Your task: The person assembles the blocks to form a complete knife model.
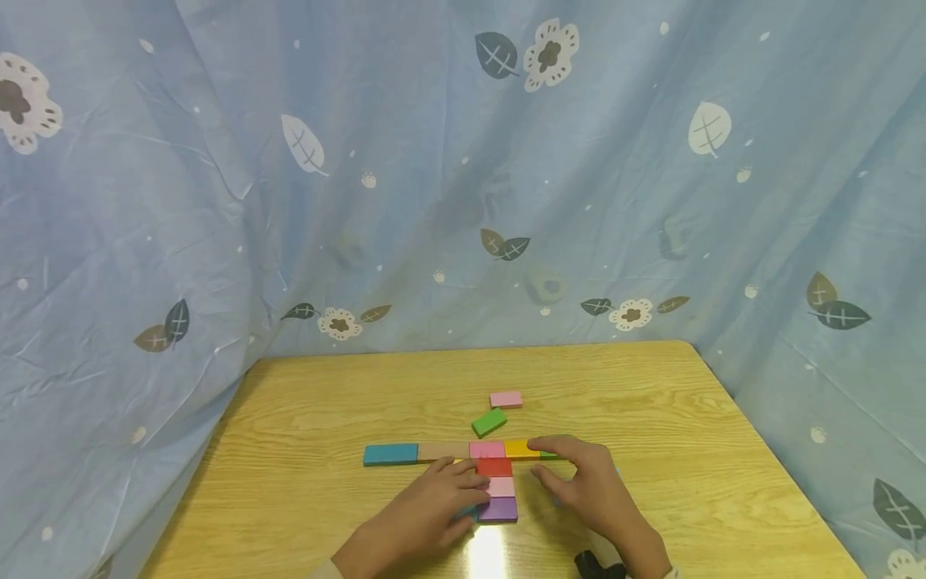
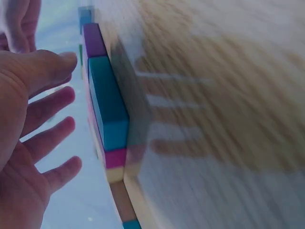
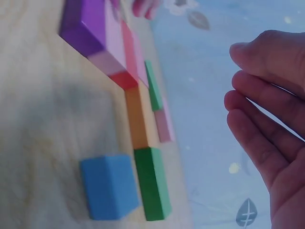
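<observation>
Behind everything hangs a pale blue fabric curtain printed with leaves and flowers [image 1: 405, 161], its sides cut off by the frame. Below it spreads a light wood-grain table [image 1: 304, 402], its near edge out of sight. Your left hand [image 1: 437, 503] is at lower centre, fingers extended and gripping nothing; whether a fingertip touches a block, you can't tell. Your right hand [image 1: 589, 478], at lower right of centre, is relaxed and empty, thumb and index finger apart. A black object [image 1: 600, 567] near your right wrist is cut by the bottom edge, too partial to identify.

Between your hands lie flat, glossy rectangular blocks. Across lower centre runs a row: teal [image 1: 391, 455], tan [image 1: 444, 452], pink [image 1: 487, 449], yellow-orange [image 1: 521, 449], then green [image 3: 151, 183], mostly covered by your right hand in the head view. Down from the row run red [image 1: 495, 466], pale pink [image 1: 501, 487] and purple [image 1: 498, 509] blocks. Your left hand masks a second teal block [image 2: 108, 102] beside the purple one. A blue block [image 3: 109, 187] is largely hidden beneath your right hand. Above the row lie a loose bright green block [image 1: 489, 422] and a smaller-looking light pink block [image 1: 506, 400], fully visible.
</observation>
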A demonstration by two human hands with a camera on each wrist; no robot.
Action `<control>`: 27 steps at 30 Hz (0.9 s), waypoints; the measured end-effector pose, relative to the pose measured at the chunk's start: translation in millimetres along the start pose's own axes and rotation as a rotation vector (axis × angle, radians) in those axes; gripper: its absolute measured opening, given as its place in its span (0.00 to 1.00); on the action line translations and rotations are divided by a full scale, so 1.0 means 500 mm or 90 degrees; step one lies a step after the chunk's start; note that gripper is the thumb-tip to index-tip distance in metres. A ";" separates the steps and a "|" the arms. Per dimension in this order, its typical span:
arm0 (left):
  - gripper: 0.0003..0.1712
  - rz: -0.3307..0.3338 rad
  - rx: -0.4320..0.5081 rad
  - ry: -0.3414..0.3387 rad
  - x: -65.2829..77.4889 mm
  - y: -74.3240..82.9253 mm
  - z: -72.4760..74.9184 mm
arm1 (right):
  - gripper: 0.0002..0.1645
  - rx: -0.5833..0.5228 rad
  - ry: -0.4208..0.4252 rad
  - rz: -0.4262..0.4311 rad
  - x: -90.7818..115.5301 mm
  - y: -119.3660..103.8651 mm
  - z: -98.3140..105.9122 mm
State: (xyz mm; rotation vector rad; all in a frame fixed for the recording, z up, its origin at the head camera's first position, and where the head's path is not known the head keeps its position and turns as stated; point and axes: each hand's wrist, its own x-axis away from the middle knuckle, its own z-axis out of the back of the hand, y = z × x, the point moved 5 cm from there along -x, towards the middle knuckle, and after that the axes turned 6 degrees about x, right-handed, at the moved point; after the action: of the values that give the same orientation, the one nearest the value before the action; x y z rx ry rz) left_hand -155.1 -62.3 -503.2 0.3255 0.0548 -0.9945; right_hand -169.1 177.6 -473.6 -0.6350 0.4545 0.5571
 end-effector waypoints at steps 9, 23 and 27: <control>0.15 -0.010 -0.007 -0.040 -0.034 0.007 -0.009 | 0.23 -0.016 0.004 -0.018 -0.022 0.024 0.006; 0.16 0.011 -0.010 -0.074 -0.046 0.008 -0.017 | 0.18 -0.020 -0.002 -0.011 -0.079 0.064 0.009; 0.16 0.025 0.004 -0.086 -0.045 0.009 -0.016 | 0.17 -0.025 -0.005 -0.023 -0.108 0.090 0.009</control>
State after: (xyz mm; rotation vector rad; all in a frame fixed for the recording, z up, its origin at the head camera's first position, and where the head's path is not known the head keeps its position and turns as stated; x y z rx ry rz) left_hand -163.1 -39.4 -505.4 0.2646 -0.0767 -0.9763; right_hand -236.6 192.0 -459.8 -0.6773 0.4247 0.5354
